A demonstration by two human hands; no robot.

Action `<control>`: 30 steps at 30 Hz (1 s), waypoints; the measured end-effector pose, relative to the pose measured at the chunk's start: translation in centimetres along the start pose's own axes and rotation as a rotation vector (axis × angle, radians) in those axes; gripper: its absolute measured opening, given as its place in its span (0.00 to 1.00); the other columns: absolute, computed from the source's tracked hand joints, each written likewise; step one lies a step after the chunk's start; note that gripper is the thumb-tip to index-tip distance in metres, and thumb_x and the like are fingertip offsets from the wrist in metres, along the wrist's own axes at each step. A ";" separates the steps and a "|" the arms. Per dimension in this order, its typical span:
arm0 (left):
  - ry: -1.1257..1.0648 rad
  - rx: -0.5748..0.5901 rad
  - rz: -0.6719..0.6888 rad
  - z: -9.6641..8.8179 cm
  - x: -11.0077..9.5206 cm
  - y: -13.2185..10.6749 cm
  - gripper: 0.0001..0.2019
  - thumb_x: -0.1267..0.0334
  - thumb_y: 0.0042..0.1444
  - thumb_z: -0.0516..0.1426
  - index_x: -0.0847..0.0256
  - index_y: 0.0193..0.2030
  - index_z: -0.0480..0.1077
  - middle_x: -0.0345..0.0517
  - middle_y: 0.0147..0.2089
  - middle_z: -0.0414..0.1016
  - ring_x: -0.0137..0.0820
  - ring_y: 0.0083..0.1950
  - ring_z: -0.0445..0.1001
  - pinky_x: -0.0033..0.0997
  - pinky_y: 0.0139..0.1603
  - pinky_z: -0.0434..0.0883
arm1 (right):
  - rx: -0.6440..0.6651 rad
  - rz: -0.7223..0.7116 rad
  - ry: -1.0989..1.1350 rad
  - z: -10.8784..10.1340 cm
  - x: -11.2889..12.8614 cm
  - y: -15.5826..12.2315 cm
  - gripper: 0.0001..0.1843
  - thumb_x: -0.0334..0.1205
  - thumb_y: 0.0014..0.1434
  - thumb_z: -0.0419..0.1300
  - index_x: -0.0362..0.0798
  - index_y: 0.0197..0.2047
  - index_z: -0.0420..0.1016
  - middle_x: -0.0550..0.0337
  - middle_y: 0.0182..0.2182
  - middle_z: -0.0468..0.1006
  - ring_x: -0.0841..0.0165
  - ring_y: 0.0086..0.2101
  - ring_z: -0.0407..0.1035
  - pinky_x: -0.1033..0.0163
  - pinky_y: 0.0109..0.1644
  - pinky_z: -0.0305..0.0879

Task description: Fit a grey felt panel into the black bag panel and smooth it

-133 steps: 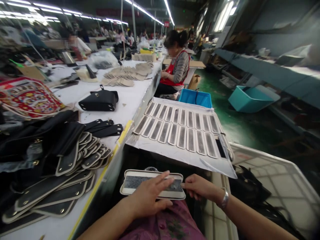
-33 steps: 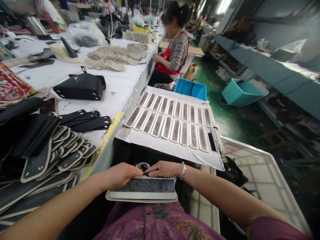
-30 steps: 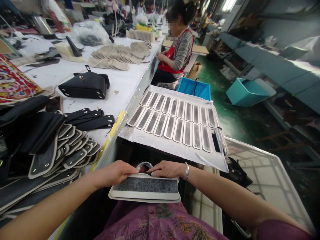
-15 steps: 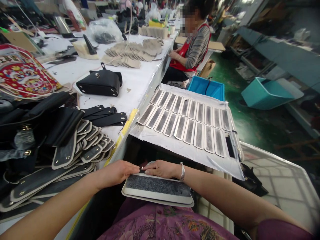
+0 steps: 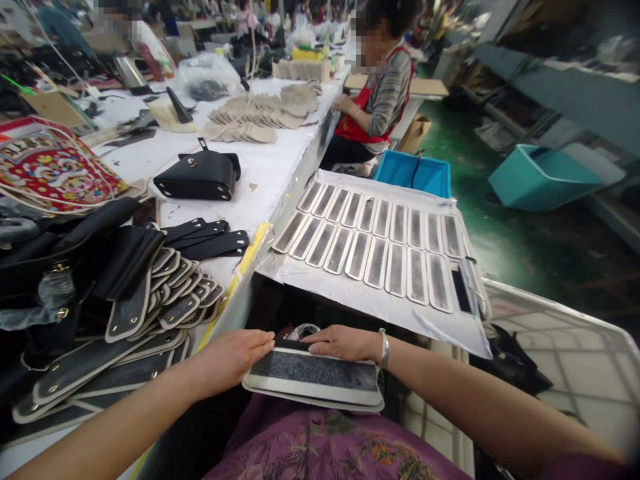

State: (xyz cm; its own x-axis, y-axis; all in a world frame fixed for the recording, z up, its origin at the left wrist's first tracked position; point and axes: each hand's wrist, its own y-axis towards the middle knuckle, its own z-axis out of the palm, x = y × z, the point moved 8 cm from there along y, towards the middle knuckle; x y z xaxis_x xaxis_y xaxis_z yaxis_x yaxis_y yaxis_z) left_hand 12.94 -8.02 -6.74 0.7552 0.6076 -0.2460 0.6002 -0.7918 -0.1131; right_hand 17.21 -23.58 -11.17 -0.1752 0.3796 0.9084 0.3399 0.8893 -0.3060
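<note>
In my lap lies a bag piece (image 5: 315,372), with a dark grey textured strip bordered in white and a black edge along its far side. At its left far corner, my left hand (image 5: 245,353) has its fingers closed together on that edge. Farther right, my right hand (image 5: 343,343) grips the same black edge, its wrist wearing a silver bracelet. Something clear and ring-like shows just beyond the fingers, too hidden to name. Past my hands, a covered board (image 5: 300,273) carries two rows of white-edged grey panels (image 5: 359,255).
On the table at left lie stacked white-edged strips (image 5: 150,363), black straps (image 5: 215,245), a black bag (image 5: 197,177) and a red festive bag (image 5: 55,167). A seated co-worker (image 5: 375,100) is beside a blue bin (image 5: 413,173). A white crate (image 5: 565,300) stands at right.
My right hand has slid to the right along the far edge, so the gap between my hands is wider and more black edge shows. My left hand has shifted slightly left.
</note>
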 end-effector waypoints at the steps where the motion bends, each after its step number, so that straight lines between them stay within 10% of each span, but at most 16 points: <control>1: 0.024 -0.008 0.006 -0.1 -0.4 0.1 0.23 0.78 0.56 0.50 0.71 0.57 0.73 0.56 0.59 0.72 0.44 0.57 0.73 0.45 0.58 0.73 | -0.012 0.019 -0.002 -0.4 -0.4 -1.5 0.24 0.49 0.71 0.50 0.50 0.64 0.71 0.58 0.56 0.76 0.63 0.52 0.72 0.63 0.56 0.66; 8: -0.071 -0.252 0.017 -1.0 -7.2 2.8 0.18 0.71 0.59 0.52 0.65 0.55 0.72 0.53 0.57 0.73 0.45 0.57 0.72 0.53 0.56 0.72 | -0.550 0.085 -0.165 -1.8 -0.5 -11.1 0.18 0.40 0.67 0.55 0.47 0.56 0.76 0.49 0.57 0.73 0.60 0.59 0.65 0.53 0.66 0.58; 13: -0.303 -0.260 -0.002 1.2 -12.2 5.5 0.11 0.68 0.59 0.59 0.63 0.48 0.72 0.48 0.49 0.75 0.42 0.49 0.73 0.48 0.49 0.74 | -0.958 -0.114 -0.303 4.1 1.5 -17.4 0.18 0.43 0.61 0.64 0.49 0.53 0.73 0.46 0.57 0.70 0.58 0.58 0.64 0.49 0.63 0.63; 20: -0.288 -0.378 -0.083 2.2 -12.6 5.6 0.08 0.70 0.63 0.55 0.61 0.41 0.76 0.46 0.48 0.76 0.42 0.48 0.71 0.48 0.47 0.71 | -1.197 -0.136 -0.453 7.5 0.4 -17.2 0.06 0.33 0.64 0.58 0.49 0.35 0.74 0.50 0.55 0.71 0.57 0.61 0.59 0.43 0.64 0.59; 30: -0.255 -0.196 -0.408 2.0 -12.8 7.6 0.10 0.70 0.62 0.52 0.63 0.31 0.71 0.44 0.42 0.71 0.39 0.46 0.67 0.44 0.48 0.66 | -1.201 0.002 -0.589 7.2 1.7 -16.1 0.09 0.25 0.55 0.56 0.46 0.27 0.69 0.46 0.58 0.69 0.50 0.64 0.54 0.36 0.65 0.56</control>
State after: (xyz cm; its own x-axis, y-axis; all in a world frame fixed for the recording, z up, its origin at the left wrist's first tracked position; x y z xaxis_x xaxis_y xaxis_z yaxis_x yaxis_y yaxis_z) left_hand 7.29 -21.98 -6.37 0.3759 0.8105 -0.4492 0.8888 -0.4525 -0.0727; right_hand 4.74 -35.46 -6.77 -0.4398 0.7037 0.5580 0.8840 0.2296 0.4072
